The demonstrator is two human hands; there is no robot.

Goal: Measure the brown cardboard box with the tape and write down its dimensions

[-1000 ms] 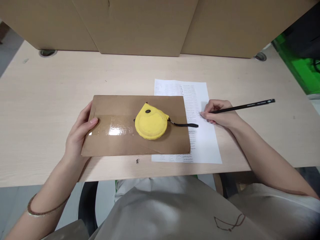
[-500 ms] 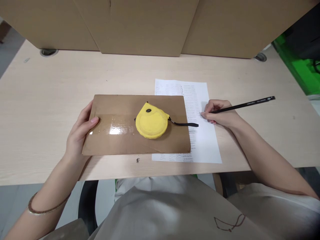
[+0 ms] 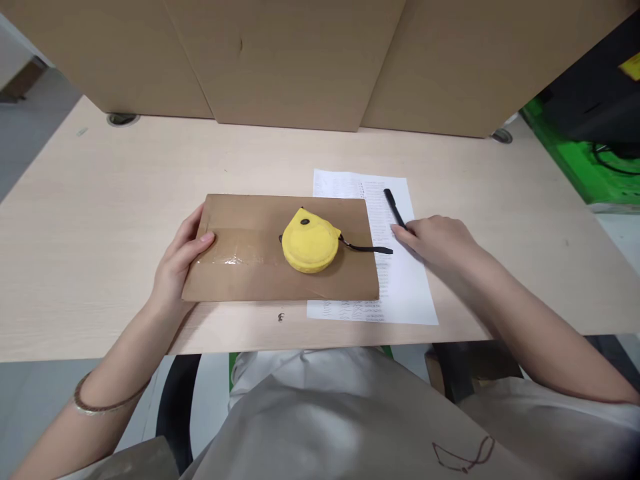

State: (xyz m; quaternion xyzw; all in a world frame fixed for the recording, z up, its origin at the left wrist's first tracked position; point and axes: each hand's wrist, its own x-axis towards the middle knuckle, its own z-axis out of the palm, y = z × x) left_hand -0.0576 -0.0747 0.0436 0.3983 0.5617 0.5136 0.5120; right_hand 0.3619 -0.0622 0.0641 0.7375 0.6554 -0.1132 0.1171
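My left hand [image 3: 181,257] grips the left end of a flat brown cardboard box [image 3: 240,280], thumb on top and fingers at the side. On the box's right half rests what looks like a yellow tape measure [image 3: 311,245], rounded, with a black button. Its black wrist strap [image 3: 367,249] reaches past the box's right edge. A printed sheet of paper [image 3: 407,293] is partly covered by the box. Over the sheet's right edge, my right hand [image 3: 435,241] is closed, palm down, around one end of a black pen [image 3: 395,208]. The pen's other end points away to the upper left.
Tall cardboard panels [image 3: 290,60] stand along the back of the light wooden table [image 3: 65,267]. Two round cable holes sit near the panels, one at left [image 3: 123,119] and one at right [image 3: 501,136]. A small dark mark [image 3: 281,317] shows near the front edge.
My right hand has turned palm down, and the pen has swung from pointing right to pointing up-left. The left hand still holds the box. The view has shifted slightly.
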